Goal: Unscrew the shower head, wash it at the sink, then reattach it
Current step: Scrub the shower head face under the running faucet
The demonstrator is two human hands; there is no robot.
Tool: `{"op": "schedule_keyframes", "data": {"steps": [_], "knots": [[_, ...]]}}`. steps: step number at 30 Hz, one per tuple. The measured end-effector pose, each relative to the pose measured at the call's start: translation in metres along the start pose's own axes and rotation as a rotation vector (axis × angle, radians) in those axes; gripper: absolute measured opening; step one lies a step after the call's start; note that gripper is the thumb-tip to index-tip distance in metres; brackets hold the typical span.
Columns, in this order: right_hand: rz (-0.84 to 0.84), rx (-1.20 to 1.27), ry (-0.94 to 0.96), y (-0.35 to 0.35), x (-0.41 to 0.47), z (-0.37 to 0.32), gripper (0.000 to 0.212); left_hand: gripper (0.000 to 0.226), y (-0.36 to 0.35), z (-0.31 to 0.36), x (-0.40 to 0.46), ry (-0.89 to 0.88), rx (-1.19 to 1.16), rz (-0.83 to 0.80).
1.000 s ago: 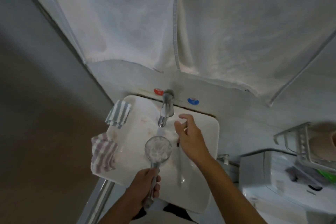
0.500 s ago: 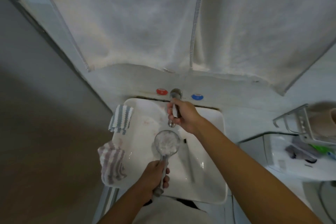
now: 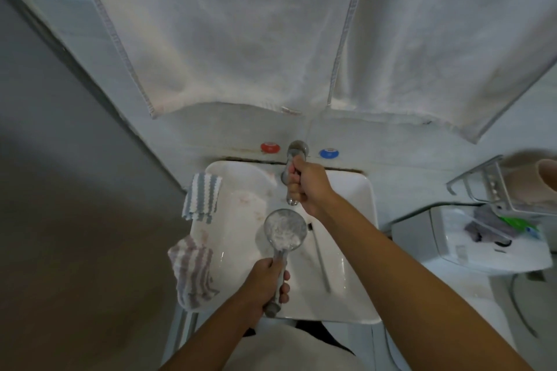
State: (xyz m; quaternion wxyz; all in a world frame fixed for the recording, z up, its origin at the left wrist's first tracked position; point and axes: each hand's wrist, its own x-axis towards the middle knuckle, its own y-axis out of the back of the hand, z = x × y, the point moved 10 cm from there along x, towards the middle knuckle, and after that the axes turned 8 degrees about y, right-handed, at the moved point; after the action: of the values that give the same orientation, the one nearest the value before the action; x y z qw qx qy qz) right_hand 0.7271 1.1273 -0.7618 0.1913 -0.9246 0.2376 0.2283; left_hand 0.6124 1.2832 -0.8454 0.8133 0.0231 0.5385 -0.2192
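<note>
Washing is the step in hand: the left hand (image 3: pixel 265 280) is wrapped round the handle of the shower head (image 3: pixel 284 229), face up and foamy over the sink (image 3: pixel 355 280). The right hand (image 3: pixel 307 187) is closed round the tap (image 3: pixel 297 153). Next move likely calls for working the tap to rinse the face.

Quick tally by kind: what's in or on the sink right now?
Shower head: 1, held by the left hand
Striped cloths: 2
Faucet: 1, gripped by the right hand
Toothbrush: 1
Total: 5
</note>
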Motion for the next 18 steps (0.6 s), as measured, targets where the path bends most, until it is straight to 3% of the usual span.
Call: {"op": "schedule_keyframes", "data": {"steps": [18], "knots": [[0.076, 0.058, -0.049, -0.0013, 0.0031, -0.0059, 0.04, 0.028, -0.0066, 0.0061, 0.0009, 0.019, 0.041, -0.007]]}}
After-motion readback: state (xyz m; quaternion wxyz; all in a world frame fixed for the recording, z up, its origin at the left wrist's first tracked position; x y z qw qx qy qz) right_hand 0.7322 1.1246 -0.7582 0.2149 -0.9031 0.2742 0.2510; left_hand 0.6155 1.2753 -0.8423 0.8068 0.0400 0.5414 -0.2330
